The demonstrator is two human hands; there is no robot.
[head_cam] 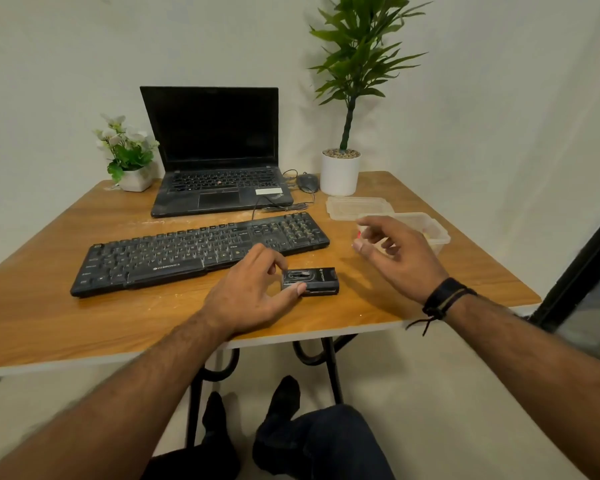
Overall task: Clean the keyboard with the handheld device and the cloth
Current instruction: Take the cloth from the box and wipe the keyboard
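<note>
In the centre of the frame, the left hand (253, 292) has its grip on the small black rectangular handheld device (310, 280), thumb and fingers pinching its left end. The device lies on the brown wooden worktop (84, 317), just below the long black plastic keyboard (198, 251). To the right, the right hand (397, 254) hovers above the worktop with fingers loosely curled and apart, holding nothing, in front of a clear plastic container (433, 230).

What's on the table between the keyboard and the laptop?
A thin black cable, on otherwise bare wood, seen in the head view between keyboard and laptop.
</note>
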